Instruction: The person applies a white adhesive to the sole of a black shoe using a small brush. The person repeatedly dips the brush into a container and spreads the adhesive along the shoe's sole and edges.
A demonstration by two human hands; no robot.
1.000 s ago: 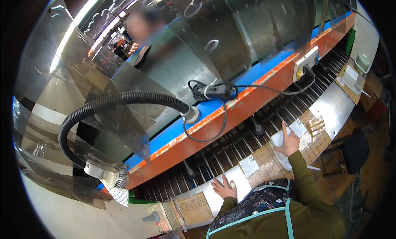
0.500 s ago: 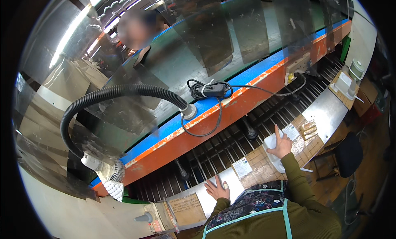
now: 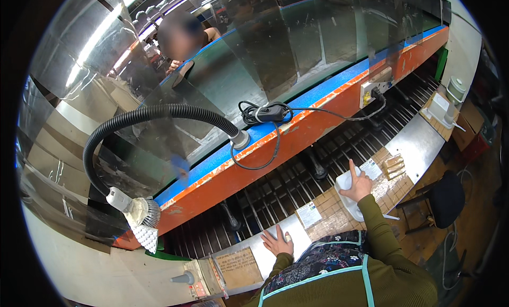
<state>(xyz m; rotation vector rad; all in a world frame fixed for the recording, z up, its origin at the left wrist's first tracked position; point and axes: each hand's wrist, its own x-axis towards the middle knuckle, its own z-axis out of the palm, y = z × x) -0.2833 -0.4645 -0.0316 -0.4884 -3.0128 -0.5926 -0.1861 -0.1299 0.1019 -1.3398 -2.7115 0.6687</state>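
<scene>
My left hand (image 3: 277, 242) lies flat with its fingers spread on the bare metal ledge in front of my apron. Further right, my right hand (image 3: 359, 187) rests over a white plastic container (image 3: 352, 207). Its index finger points away from me and the thumb sticks out to the side; the other fingers look bent, and I cannot make out a grip. A white stick or handle (image 3: 391, 217) pokes out beside the container. Under it is a board with a brown grid pattern (image 3: 323, 226), where white printed cards (image 3: 309, 215) lie on either side of the hand.
Beyond a rack of metal rods (image 3: 275, 198) runs an orange-sided conveyor (image 3: 297, 144) with a green belt and transparent plastic strips. A flexible-neck lamp (image 3: 159, 112) and coiled cable (image 3: 263, 114) sit on its edge. Another white container (image 3: 440, 110), a dark chair (image 3: 438, 199) and a person opposite are visible.
The view has shifted slightly and the hanging plastic strips have swung, uncovering more of the power socket. Both hands keep their places. The person opposite has moved an arm a little.
</scene>
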